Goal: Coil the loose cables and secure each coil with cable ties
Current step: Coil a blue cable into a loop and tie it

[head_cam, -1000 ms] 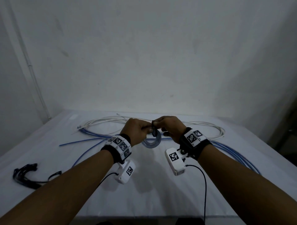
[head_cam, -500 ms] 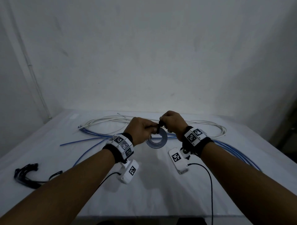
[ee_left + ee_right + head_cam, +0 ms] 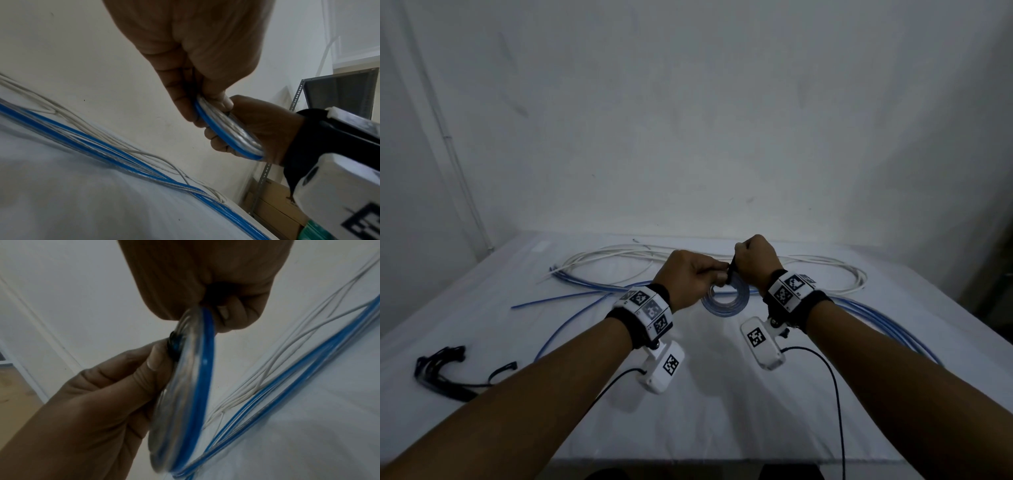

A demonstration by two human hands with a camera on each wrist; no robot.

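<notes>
The left hand (image 3: pixel 690 277) grips the top of a small blue and clear coil (image 3: pixel 726 301), fingers curled round its strands with the thumb pressed against a black cable tie (image 3: pixel 174 347) that wraps the bundle. The right hand (image 3: pixel 755 262) is closed in a fist just right of it, pinching the black tie where it rises from the coil's upper edge. The coil hangs upright between the two hands, held above the white table (image 3: pixel 722 411) (its outermost strand is bright blue, the inner ones clear or silvery).

Beyond the hands, loose blue cables (image 3: pixel 592 298) run across the table from far left toward the near right, and loose white cables (image 3: pixel 619 255) lie in wide loops farther back, near the wall. At the near left of the table lies a bundle of spare black ties (image 3: pixel 445 371), well apart from the hands.
</notes>
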